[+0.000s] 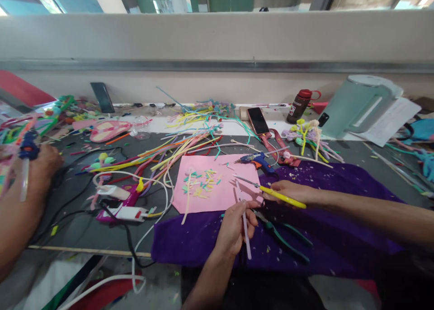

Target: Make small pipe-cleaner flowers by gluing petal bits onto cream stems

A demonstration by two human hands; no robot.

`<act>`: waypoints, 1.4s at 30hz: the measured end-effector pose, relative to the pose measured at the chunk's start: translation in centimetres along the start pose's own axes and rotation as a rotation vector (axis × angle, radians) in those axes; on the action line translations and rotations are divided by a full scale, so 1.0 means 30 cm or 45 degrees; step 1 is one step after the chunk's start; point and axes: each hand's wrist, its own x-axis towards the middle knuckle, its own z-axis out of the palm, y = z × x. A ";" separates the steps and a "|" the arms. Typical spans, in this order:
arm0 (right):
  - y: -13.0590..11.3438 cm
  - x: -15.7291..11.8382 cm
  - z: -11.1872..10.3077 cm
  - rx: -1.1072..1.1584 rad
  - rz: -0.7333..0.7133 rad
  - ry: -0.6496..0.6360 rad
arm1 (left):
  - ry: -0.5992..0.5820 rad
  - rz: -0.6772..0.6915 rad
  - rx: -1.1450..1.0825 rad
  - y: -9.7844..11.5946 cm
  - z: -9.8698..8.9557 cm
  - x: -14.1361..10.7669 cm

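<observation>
My left hand [233, 226] is closed around a pale lilac pipe cleaner [246, 237], whose upper end sticks out past the fingers over a pink sheet [217, 162]. Yellow-handled scissors [283, 197] are in my right hand [290, 191]. Their blades point left over the sheet, close to the pipe cleaner's upper end; whether they touch it I cannot tell. Short cut pieces [201, 182] in yellow, green and white lie scattered on the sheet. Pliers with dark green handles [286, 237] rest on the purple cloth [196, 240], right of my left hand.
A blue glue gun [261, 160] lies at the sheet's upper right corner. Long pipe cleaners [169, 152] spread behind it to the left. A power strip [127, 206] with cables sits left. Another person's hand [47, 165] is beside a second glue gun [29, 147]. A phone [257, 120], bottle [299, 105] and jug [359, 106] stand back.
</observation>
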 end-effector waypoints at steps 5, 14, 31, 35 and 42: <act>0.021 -0.033 0.000 0.130 -0.068 -0.082 | 0.039 0.060 -0.009 0.020 -0.009 -0.013; 0.000 -0.039 0.041 -0.041 -0.185 -0.171 | 0.000 0.090 0.041 0.016 -0.012 -0.009; -0.014 0.010 0.068 0.224 0.052 -0.155 | 0.002 0.040 0.065 0.007 -0.030 0.001; -0.027 0.011 0.042 0.208 0.123 -0.128 | -0.030 0.007 0.050 0.000 -0.037 0.003; -0.055 0.006 0.036 0.004 0.079 -0.072 | -0.064 -0.009 0.075 -0.004 -0.038 0.008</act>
